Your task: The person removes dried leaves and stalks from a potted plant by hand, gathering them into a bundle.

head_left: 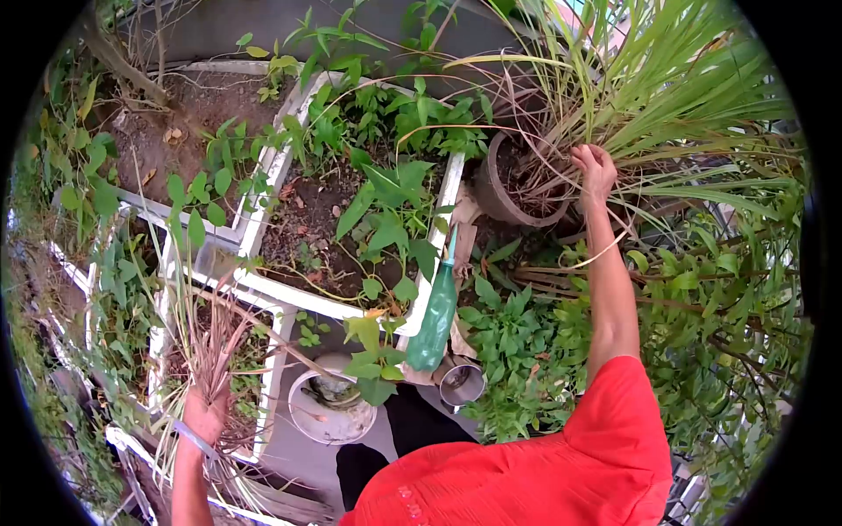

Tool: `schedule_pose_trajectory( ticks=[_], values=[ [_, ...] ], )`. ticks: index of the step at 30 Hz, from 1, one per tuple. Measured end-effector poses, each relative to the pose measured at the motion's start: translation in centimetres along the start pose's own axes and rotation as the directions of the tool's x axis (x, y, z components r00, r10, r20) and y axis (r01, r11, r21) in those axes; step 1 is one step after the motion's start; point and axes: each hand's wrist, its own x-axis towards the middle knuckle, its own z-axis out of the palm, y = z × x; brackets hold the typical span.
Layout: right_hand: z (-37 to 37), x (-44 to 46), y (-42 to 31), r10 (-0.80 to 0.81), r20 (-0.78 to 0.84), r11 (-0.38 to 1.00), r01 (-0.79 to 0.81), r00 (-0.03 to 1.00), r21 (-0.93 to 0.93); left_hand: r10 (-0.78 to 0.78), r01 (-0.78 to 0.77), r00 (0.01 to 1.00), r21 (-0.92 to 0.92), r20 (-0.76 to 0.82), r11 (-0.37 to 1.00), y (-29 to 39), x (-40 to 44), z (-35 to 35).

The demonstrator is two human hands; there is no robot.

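Observation:
My left hand (207, 412) is closed around a bundle of dry grass leaves (212, 351), low on the left; the long brown blades stick out above and below the fist. At the upper right my right hand (596, 174) reaches to the base of a tall grass plant (667, 114) with long green blades. Its fingers are pinched together among the dry lower leaves; what lies between them is too small to make out. The plant grows from a round pot (502, 188), whose soil is partly covered by brown leaves.
White-edged planter boxes (303, 302) with soil and leafy vines fill the middle and left. A green plastic bottle (436, 320) leans beside one. Below stand a white bucket (303, 421) and a metal mug (461, 382). Dense leafy shrubs (535, 351) grow under my right arm.

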Motion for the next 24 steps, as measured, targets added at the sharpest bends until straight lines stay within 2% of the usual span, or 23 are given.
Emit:
schedule_pose_trajectory(
  ticks=[2,4,5,8,10,12,13,16,19,22,23,24],
  values=[
    [0.7,-0.7,0.4,-0.079,-0.084,0.983,0.064,0.993,-0.172,0.127,-0.13,0.989,0.042,0.075,0.991,0.3,0.0,1.2],
    [1.8,-2.7,0.2,-0.155,-0.133,0.942,0.106,0.979,-0.317,0.214,-0.212,0.974,-0.027,0.078,0.977,-1.2,0.7,2.9],
    [2.2,-3.9,0.1,-0.294,-0.132,0.862,0.203,0.947,-0.465,0.255,-0.251,0.964,-0.061,0.074,0.966,-1.8,0.9,3.7],
    [3.8,-7.9,0.3,-0.318,0.12,0.77,0.33,0.941,-0.547,0.139,-0.126,0.983,-0.106,0.122,0.986,-2.0,1.0,4.9],
    [4.6,-8.2,4.0,-0.247,0.451,0.594,0.502,0.858,-0.629,0.095,-0.079,0.986,-0.116,0.14,0.99,-2.3,1.4,5.7],
    [6.0,-7.3,7.0,-0.185,0.609,0.382,0.627,0.771,-0.679,0.094,-0.081,0.986,-0.096,0.136,0.992,-2.8,1.7,6.6],
    [6.9,-6.6,6.9,-0.166,0.646,0.23,0.666,0.745,-0.709,0.096,-0.081,0.986,-0.115,0.134,0.99,-2.6,1.7,6.8],
    [9.6,-2.7,8.1,-0.326,0.579,-0.033,0.603,0.747,-0.797,0.034,-0.015,0.995,-0.197,0.097,0.98,-4.1,1.6,7.9],
    [11.8,-1.4,8.2,-0.096,0.404,-0.256,0.37,0.91,-0.893,-0.009,0.031,0.994,-0.204,0.109,0.979,-4.8,1.5,8.3],
    [12.0,-0.6,8.8,-0.189,0.55,-0.313,0.482,0.813,-0.819,-0.062,0.085,0.993,-0.236,0.105,0.968,-5.0,1.8,9.0],
    [12.4,-0.2,8.9,-0.106,0.399,-0.134,0.385,0.911,-0.913,-0.073,0.096,0.992,-0.253,0.099,0.963,-4.9,1.7,9.3],
    [12.6,0.0,8.5,-0.062,0.402,-0.145,0.39,0.914,-0.909,-0.086,0.109,0.992,-0.27,0.094,0.957,-4.3,1.7,9.4]
  ],
)
